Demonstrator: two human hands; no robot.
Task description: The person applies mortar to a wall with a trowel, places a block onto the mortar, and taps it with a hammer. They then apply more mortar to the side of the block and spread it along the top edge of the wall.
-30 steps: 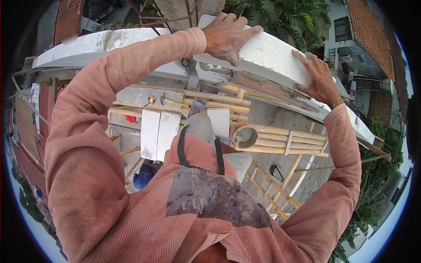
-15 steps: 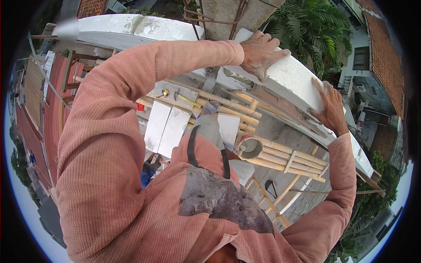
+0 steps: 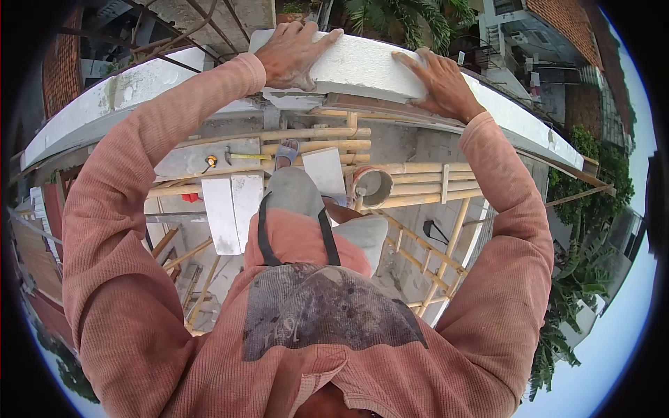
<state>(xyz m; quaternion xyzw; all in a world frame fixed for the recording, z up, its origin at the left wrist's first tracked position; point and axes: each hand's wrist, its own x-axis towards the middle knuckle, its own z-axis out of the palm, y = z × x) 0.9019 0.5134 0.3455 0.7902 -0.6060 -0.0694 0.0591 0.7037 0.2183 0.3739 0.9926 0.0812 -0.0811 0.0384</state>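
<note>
A white lightweight concrete block (image 3: 369, 66) lies along the top of the wall, both hands on it. At its left end my left hand (image 3: 293, 56) grips the block, fingers over the top and thumb spread along it. Near its right end, my right hand (image 3: 440, 85) clasps the block with fingers over the top and the thumb on the near side. The far-side fingertips are partly hidden. Further white blocks of the wall (image 3: 104, 101) run on to the left and right.
Below are bamboo scaffold poles (image 3: 432, 187), a mortar bucket (image 3: 373, 185), loose white blocks (image 3: 221, 216), a hammer (image 3: 245, 157) and a tape measure (image 3: 211, 162). Steel rebar (image 3: 174, 31) and a concrete column (image 3: 237, 17) rise at upper left. Beyond the wall are roofs and palms.
The head view has turned, so the wall now runs more level across the top and both hands appear further left. Both hands stay on the block.
</note>
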